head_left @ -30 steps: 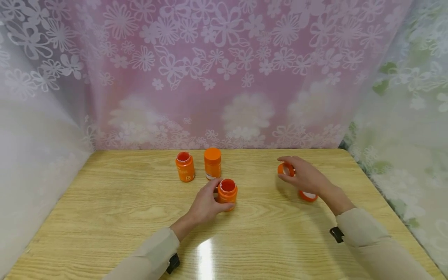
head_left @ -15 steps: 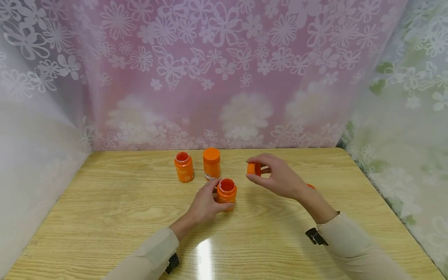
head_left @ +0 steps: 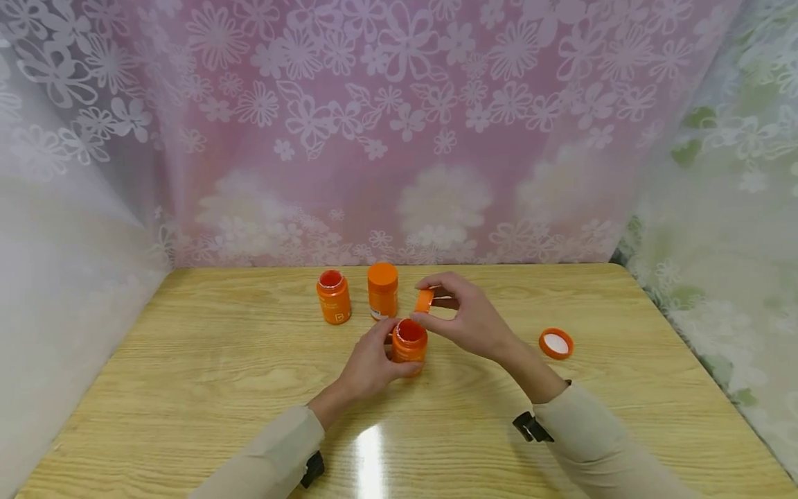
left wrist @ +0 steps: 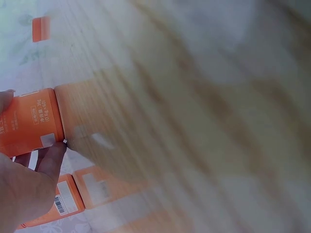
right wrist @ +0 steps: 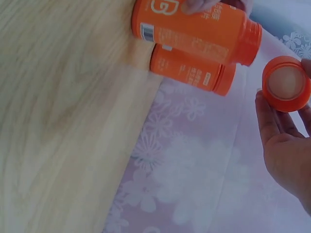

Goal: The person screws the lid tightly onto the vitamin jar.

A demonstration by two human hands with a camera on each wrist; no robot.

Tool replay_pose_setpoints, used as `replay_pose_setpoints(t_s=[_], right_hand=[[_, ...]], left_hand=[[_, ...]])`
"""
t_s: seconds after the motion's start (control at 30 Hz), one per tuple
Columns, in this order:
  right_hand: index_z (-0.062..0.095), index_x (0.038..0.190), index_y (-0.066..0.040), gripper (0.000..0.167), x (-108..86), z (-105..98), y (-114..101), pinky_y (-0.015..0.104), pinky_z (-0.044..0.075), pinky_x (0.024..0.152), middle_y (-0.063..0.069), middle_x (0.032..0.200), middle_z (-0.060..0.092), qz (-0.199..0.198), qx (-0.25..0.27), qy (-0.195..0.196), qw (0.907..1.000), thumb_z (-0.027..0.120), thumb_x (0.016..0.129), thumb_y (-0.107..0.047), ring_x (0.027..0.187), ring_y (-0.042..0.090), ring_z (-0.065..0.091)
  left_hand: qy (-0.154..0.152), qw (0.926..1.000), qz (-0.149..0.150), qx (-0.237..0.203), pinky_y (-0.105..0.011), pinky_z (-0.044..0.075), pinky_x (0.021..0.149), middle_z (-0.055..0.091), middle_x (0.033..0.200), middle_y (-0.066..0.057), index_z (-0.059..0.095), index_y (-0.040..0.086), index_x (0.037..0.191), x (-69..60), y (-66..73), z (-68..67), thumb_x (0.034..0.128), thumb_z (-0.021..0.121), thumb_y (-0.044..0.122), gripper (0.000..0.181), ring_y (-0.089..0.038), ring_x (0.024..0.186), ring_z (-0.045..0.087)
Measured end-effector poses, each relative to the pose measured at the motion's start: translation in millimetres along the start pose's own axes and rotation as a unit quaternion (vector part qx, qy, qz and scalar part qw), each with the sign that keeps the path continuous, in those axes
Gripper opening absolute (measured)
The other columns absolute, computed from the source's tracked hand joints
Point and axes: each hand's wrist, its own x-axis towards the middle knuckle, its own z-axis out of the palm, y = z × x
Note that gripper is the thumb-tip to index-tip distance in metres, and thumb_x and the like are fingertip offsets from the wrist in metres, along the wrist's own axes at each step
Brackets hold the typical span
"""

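A pink floral curtain stands beyond both grips. The wood-grain table lies beneath them. Left hand: thumb and fingers curled round an uncapped orange jar, which stands upright on the table, mouth up. Right hand: thumb and fingertips pinch an orange lid, tilted on edge, just beside and above the gripped jar's mouth, apart from it. Behind the left grip stands a capped jar; left of that, a second uncapped jar, upright. Smallest: a loose lid, pale inner face up, to the right of the right grip.
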Motion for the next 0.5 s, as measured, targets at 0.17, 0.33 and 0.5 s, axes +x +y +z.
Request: replay_pose_setpoints(t_s=[0.17,0.33,0.5], right_hand=[[0.057,0.106,0.0,0.032,-1.4,6,-21,0.038,0.049,0.091,0.013,0.115,0.059,0.005,0.032,0.002,0.9995,0.075,0.081,-0.004,0.101,0.025,0.061],[0.05,0.09,0.0,0.025,-4.8,9,-26,0.038,0.048,0.093,0.016,0.117,0.059,0.011,0.052,-0.005,0.9986,0.074,0.082,-0.001,0.107,0.026,0.059],[0.047,0.083,0.001,0.027,-7.0,13,-20,0.04,0.048,0.092,0.018,0.114,0.059,-0.006,0.069,-0.011,0.9976,0.075,0.08,0.002,0.11,0.027,0.057]], left_hand=[[-0.001,1.0,0.0,0.007,-0.033,0.048,0.092,0.054,0.123,0.005,0.048,0.018,0.131,0.8,0.8,-0.7,0.0782,0.081,0.025,0.062,-0.013,0.109,0.055],[-0.003,1.0,0.002,0.002,-0.034,0.048,0.091,0.054,0.122,0.004,0.049,0.019,0.129,0.8,1.1,-0.4,0.0782,0.081,0.025,0.061,-0.014,0.109,0.055],[-0.005,1.0,0.002,-0.006,-0.034,0.048,0.092,0.054,0.122,0.006,0.048,0.02,0.13,1.0,-0.4,-0.1,0.0781,0.081,0.024,0.061,-0.014,0.11,0.054]])
